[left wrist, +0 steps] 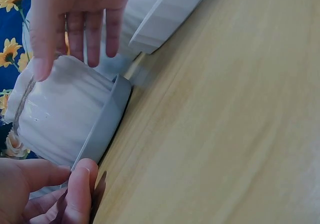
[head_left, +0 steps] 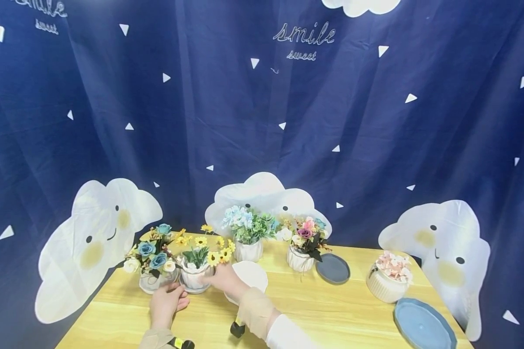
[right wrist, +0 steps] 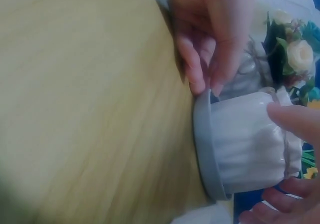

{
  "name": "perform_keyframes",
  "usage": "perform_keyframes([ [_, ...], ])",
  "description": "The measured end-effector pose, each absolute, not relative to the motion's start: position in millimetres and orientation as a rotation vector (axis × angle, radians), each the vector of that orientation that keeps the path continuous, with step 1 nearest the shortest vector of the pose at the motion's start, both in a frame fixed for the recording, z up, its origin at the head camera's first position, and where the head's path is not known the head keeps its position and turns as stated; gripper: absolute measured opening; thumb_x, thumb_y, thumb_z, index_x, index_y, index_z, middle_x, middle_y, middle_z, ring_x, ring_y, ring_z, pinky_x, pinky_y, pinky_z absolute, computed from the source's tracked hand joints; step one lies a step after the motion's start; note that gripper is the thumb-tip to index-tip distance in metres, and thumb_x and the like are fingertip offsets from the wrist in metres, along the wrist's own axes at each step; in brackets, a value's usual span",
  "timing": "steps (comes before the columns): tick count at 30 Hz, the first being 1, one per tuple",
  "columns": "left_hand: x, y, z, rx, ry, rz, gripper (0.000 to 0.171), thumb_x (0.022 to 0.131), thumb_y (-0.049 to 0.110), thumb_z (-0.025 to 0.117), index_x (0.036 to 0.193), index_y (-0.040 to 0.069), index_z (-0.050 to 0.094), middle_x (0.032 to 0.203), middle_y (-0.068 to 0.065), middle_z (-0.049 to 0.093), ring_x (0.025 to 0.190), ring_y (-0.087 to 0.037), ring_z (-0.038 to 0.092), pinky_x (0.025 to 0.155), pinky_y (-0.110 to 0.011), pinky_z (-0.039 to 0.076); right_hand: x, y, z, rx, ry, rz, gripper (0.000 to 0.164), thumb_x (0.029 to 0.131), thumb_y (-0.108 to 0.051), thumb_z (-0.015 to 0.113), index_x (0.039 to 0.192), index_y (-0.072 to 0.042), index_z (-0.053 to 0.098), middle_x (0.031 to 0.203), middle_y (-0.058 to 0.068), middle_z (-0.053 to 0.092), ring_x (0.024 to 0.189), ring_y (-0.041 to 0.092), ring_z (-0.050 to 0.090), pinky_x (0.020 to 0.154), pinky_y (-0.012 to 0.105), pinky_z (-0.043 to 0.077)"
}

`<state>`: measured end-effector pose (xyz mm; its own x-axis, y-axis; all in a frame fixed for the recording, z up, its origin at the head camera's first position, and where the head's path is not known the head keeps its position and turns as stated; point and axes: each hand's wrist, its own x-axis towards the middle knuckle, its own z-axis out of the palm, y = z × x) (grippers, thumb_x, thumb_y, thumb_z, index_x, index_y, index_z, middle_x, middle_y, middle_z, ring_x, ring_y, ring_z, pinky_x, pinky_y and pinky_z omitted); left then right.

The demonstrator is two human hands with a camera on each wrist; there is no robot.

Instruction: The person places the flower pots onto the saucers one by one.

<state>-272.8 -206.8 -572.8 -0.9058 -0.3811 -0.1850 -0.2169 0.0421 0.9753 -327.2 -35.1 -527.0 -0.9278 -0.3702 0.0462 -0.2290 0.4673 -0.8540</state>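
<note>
A white ceramic pot with yellow daisy-like flowers stands on a grey saucer at the table's left side. The left hand pinches the saucer's rim between thumb and index finger, as both wrist views show. Beside the pot is the right hand, its fingers fairly straight on one side and its thumb at the pot's upper wall. Whether those fingers bear on the pot is unclear. Just left stands another white pot with blue and cream flowers, on its own saucer.
A white plate lies partly under the right forearm. Behind are potted pale-blue flowers and a pot with mixed flowers. Rightward are a dark grey plate, a ribbed pot with pink flowers and a blue plate at the table edge.
</note>
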Motion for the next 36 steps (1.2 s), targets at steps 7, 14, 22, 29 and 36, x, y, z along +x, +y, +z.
perform_keyframes([
  [7,-272.0,-206.6,-570.0,0.632,-2.177,-1.989,0.045,0.091,0.004,0.055,0.127,-0.022,0.045,0.067,-0.004,0.068,0.055,-0.015,0.069,0.056,-0.027,0.061,-324.9,-19.3,-527.3,-0.820,2.750,-1.103,0.070,0.077,-0.032,0.081,0.134,-0.002,0.053,0.133,0.014,0.060,0.125,0.026,0.055,0.109,0.032,0.045],
  [14,-272.6,-206.8,-566.8,0.607,-2.189,-1.987,0.045,0.092,0.004,0.055,0.126,-0.023,0.045,0.069,-0.004,0.068,0.056,-0.015,0.069,0.057,-0.026,0.061,-318.5,3.0,-520.0,-0.899,2.876,-0.896,0.073,0.076,-0.037,0.081,0.128,0.006,0.054,0.138,0.019,0.051,0.126,0.028,0.051,0.111,0.034,0.043],
  [22,-270.9,-204.3,-572.2,0.614,-2.202,-1.953,0.043,0.091,0.003,0.056,0.124,-0.024,0.048,0.070,-0.007,0.070,0.055,-0.014,0.068,0.055,-0.027,0.060,-313.0,35.6,-518.0,-0.796,2.811,-1.008,0.087,0.076,-0.028,0.080,0.146,0.001,0.036,0.152,0.019,0.039,0.139,0.035,0.039,0.116,0.046,0.036],
  [29,-268.4,-201.1,-573.3,0.597,-2.191,-1.964,0.042,0.092,0.003,0.055,0.124,-0.024,0.048,0.070,-0.008,0.070,0.054,-0.012,0.068,0.055,-0.025,0.060,-308.0,60.7,-514.9,-0.776,2.824,-1.159,0.078,0.078,-0.025,0.078,0.143,0.001,0.042,0.144,0.018,0.047,0.133,0.036,0.045,0.111,0.050,0.040],
  [36,-263.2,-205.7,-569.5,0.610,-2.118,-2.065,0.047,0.095,0.006,0.052,0.130,-0.024,0.041,0.071,-0.005,0.069,0.058,-0.011,0.069,0.057,-0.025,0.060,-301.2,79.7,-515.1,-0.673,2.823,-1.352,0.065,0.082,-0.024,0.074,0.136,0.003,0.048,0.137,0.022,0.052,0.128,0.040,0.049,0.108,0.056,0.040],
])
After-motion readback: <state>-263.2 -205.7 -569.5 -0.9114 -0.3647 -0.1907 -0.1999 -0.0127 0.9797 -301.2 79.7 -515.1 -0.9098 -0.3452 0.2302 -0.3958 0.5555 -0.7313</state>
